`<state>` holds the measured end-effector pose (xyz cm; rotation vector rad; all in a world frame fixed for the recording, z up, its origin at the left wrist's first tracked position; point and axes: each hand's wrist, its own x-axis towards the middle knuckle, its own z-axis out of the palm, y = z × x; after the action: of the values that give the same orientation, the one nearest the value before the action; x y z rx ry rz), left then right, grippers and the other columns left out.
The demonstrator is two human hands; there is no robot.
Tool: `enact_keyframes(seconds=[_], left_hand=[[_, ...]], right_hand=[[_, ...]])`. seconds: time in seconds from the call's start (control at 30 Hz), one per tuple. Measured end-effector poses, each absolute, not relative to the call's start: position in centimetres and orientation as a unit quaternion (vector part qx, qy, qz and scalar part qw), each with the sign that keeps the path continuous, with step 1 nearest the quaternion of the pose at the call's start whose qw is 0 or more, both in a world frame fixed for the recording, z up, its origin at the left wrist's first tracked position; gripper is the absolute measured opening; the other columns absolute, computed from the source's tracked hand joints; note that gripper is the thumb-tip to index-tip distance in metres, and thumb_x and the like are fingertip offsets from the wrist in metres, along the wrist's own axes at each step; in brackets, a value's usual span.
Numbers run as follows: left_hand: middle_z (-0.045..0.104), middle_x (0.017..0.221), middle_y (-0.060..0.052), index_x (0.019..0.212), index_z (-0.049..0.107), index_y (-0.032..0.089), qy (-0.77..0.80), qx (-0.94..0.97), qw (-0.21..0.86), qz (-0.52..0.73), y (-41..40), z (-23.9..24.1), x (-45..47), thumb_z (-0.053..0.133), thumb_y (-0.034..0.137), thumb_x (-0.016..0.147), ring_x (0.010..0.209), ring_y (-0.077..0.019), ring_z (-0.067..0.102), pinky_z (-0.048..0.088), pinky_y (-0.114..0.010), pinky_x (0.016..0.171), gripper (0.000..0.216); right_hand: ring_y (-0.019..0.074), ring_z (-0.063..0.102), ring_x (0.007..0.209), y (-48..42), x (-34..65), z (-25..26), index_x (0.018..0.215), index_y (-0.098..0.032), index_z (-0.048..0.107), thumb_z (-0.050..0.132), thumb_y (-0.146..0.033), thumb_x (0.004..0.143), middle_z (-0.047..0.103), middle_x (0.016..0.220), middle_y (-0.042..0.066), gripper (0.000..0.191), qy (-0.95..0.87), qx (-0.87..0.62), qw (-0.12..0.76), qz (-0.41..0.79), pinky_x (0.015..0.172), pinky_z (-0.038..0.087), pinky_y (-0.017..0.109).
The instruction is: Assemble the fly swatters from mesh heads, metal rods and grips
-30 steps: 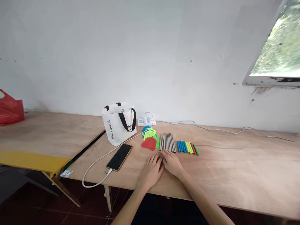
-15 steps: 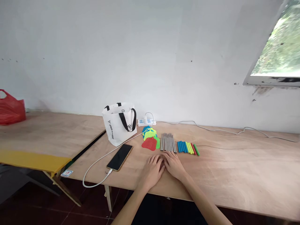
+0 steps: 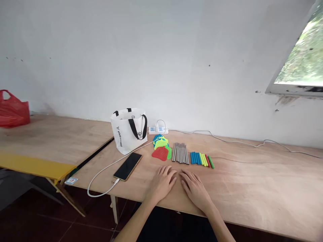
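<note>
— So, where are your hands?

— Both lie flat on the bench (image 3: 252, 188), low in the middle of the frame. My left hand (image 3: 161, 182) and right hand (image 3: 195, 189) are spread, holding nothing. Just above them is a row of metal rods (image 3: 180, 153), with colored sticks (image 3: 202, 158) to the right.

— What could go wrong?

— I think a quick reach could bump the rods and make them roll.

— And the room?

— Bare wood, a white wall (image 3: 151, 60), a window (image 3: 301, 57) at the upper right.
</note>
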<state>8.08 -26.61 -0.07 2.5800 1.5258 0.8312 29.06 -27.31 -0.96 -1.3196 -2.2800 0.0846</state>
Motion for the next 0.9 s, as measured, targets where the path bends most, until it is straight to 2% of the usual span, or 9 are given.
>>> enact_keyframes(seconds=[0.9], left_hand=[[0.056,0.139,-0.008,0.129,0.06,0.028,0.487,0.833,0.017,0.261,-26.53,0.02,8.09,0.044,0.038,0.105,0.128,-0.0276,0.051,0.042,-0.048,0.109,0.031]], right_hand=[[0.0211,0.055,0.131,-27.49,29.09,-0.86,0.138,-0.029,0.056,0.037,-0.03,0.104,0.06,0.141,0.005,0.039,-0.84,-0.476,0.26,0.011,0.113,0.041,0.045]])
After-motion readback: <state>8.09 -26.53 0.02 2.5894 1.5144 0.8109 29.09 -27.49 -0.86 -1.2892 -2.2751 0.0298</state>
